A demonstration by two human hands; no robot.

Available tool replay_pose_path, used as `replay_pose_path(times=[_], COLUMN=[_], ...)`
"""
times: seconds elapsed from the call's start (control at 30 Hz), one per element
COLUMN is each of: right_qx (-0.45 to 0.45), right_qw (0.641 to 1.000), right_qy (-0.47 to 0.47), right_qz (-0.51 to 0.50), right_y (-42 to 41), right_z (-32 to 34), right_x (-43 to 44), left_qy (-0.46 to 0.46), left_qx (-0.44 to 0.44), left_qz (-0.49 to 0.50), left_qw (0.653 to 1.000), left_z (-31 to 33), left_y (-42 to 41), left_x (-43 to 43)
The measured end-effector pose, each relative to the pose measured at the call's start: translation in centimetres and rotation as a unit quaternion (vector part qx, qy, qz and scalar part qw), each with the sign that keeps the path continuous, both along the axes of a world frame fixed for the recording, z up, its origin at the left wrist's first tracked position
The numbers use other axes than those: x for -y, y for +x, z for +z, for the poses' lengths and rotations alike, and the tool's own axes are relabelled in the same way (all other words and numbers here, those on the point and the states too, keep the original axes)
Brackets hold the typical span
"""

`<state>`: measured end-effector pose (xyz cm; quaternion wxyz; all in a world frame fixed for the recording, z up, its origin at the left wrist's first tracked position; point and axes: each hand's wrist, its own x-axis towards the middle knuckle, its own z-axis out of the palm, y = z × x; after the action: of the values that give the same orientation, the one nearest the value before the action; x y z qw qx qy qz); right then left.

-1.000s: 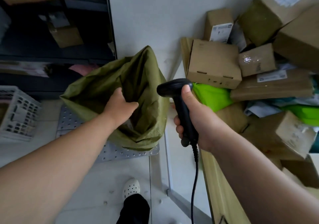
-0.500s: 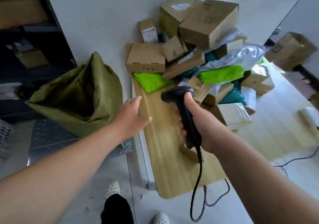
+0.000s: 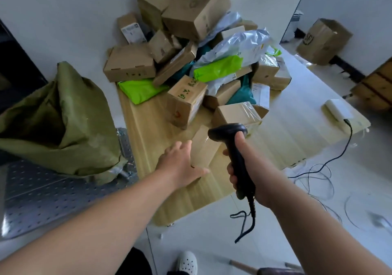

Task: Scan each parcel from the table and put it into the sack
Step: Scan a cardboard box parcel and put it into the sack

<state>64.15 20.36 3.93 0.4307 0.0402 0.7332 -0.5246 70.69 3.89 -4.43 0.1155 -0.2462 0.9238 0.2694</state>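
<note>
Holding black scanner (image 3: 234,147) in right hand (image 3: 248,173), fingers curled tight round it, left hand (image 3: 182,162) spread open over flat cardboard parcel (image 3: 203,149) on counter (image 3: 148,122)

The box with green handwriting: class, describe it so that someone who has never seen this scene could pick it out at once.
Start at the pale wooden table piled with parcels against the white wall. At the pile's near edge, right of the leftmost green bag, stands a brown cardboard box. It alone carries green handwriting on its top face.
</note>
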Motion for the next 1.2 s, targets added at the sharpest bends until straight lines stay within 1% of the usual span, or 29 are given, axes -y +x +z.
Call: replay_pose_path(times=[0.17, 0.27, 0.33, 0.37, 0.4, 0.43, 0.47, 0.5, 0.53, 0.63, 0.7, 0.8, 0.9, 1.03, 1.1, 1.17, 1.2], right_qx=[0.018, 0.030, 0.031, 0.031, 0.030, 0.029, 0.029, 0.026, 0.018, -0.031, -0.058, -0.094, -0.138, -0.164, -0.162, -0.182, -0.194], right_qw=[1.000, 0.999, 0.999, 0.998, 0.998, 0.998, 0.997, 0.996, 0.995, 0.990, 0.986, 0.981, 0.976, 0.971, 0.972, 0.969, 0.966], right_qy=[-0.021, -0.026, -0.033, -0.040, -0.048, -0.057, -0.068, -0.080, -0.093, -0.134, -0.154, -0.169, -0.165, -0.169, -0.164, -0.163, -0.163], right_qz=[-0.014, -0.021, -0.026, -0.027, -0.027, -0.027, -0.025, -0.022, -0.018, -0.008, -0.005, -0.003, -0.017, -0.042, -0.043, -0.044, -0.041], right_y=[-0.5, -0.9, -1.2, -1.3, -1.5, -1.6, -1.8, -1.9, -2.0, -2.1, -2.1, -2.1, -1.9, -1.0, -0.4, 0.1, 0.2], right_z=[-2.2, -3.0, -3.1, -3.0, -2.8, -2.4, -2.0, -1.5, -1.0, 0.5, 1.4, 2.7, 3.5, 4.4, 5.0, 5.6, 5.8], right_x=[-1.7, -2.0, -1.9, -1.8, -1.6, -1.3, -0.9, -0.4, 0.1, 2.1, 3.7, 6.5, 9.6, 13.8, 15.8, 17.7, 18.7], left_qy=[-0.028, -0.037, 0.001, 0.050, 0.128, 0.229, 0.329, 0.410, 0.465, 0.571, 0.604, 0.633, 0.665, 0.716, 0.727, 0.717, 0.704], left_qx=[0.031, 0.026, 0.015, -0.001, -0.024, -0.055, -0.087, -0.108, -0.117, -0.119, -0.135, -0.176, -0.210, -0.226, -0.218, -0.210, -0.210], left_qz=[0.029, 0.059, 0.096, 0.126, 0.167, 0.214, 0.258, 0.290, 0.312, 0.346, 0.354, 0.353, 0.333, 0.307, 0.285, 0.271, 0.269], left_qw=[0.999, 0.997, 0.995, 0.991, 0.977, 0.948, 0.904, 0.858, 0.820, 0.735, 0.701, 0.666, 0.635, 0.585, 0.586, 0.607, 0.623], left_z=[-2.8, -3.9, -3.7, -3.3, -2.6, -1.8, -1.0, -0.1, 0.8, 3.8, 5.6, 8.2, 10.1, 11.6, 12.2, 12.8, 13.0], left_y=[-2.4, -2.7, -2.7, -2.6, -2.5, -2.3, -2.1, -1.8, -1.4, -0.2, 0.6, 2.0, 3.1, 4.2, 4.4, 4.6, 4.8], left_x=[-2.1, -2.1, -1.6, -1.2, -0.8, -0.4, -0.1, 0.3, 0.8, 2.7, 4.3, 6.6, 8.8, 11.3, 12.3, 13.7, 14.5])
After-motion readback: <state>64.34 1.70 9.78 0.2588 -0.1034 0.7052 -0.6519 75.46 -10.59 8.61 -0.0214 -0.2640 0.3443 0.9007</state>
